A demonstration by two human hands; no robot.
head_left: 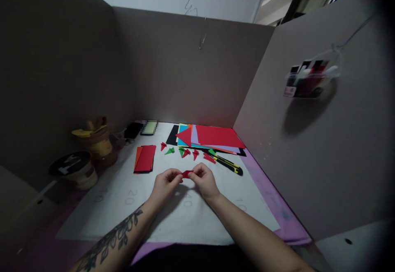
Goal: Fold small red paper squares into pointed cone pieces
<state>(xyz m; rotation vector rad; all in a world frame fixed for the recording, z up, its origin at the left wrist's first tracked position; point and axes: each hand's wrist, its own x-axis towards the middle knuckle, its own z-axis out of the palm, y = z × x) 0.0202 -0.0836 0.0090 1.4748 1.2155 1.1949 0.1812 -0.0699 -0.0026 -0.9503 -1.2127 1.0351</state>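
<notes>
Between my two hands is a small red folded paper piece [187, 174], raised over the white sheet [173, 231]. My left hand [166, 183] pinches its left end between thumb and fingers. The right end is pinched by my right hand [205, 181]. Just beyond the hands lie several small folded pieces, among them a red one [163, 146] and a green one [170, 151]. A black and yellow utility knife [230, 164] lies to their right. Red and orange paper rectangles [145, 159] are stacked to the left.
Large coloured sheets [219, 136] lie at the back, with a red triangle [184, 136] on them. On the left stand a lidded tub [75, 171] and a yellow container [100, 142]. Grey panels [191, 70] surround the table; a clear holder [311, 76] hangs right.
</notes>
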